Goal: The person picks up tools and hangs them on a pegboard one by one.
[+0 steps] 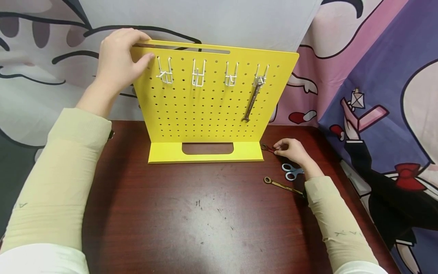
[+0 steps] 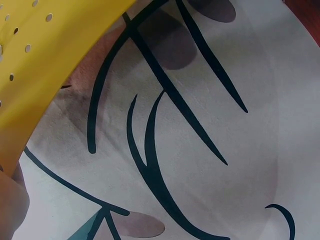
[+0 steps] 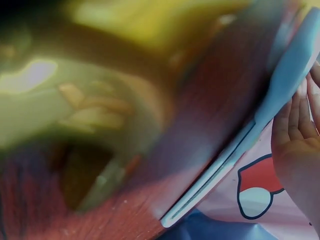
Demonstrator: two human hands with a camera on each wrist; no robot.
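My left hand grips the upper left corner of a yellow pegboard, thumb on its front and fingers over the top edge. In the left wrist view part of that pegboard shows, with the thumb at its edge. Beside the board's lower right corner, my right hand pinches the end of a small red ratchet wrench low over the table. Scissors with blue-grey handles lie just below this hand; in the right wrist view the scissors stretch alongside the hand.
A gold ratchet wrench lies on the dark red table near the right forearm. White wire hooks line the upper pegboard, and a dark combination wrench hangs from the rightmost one. Printed cloth stands behind and to the right.
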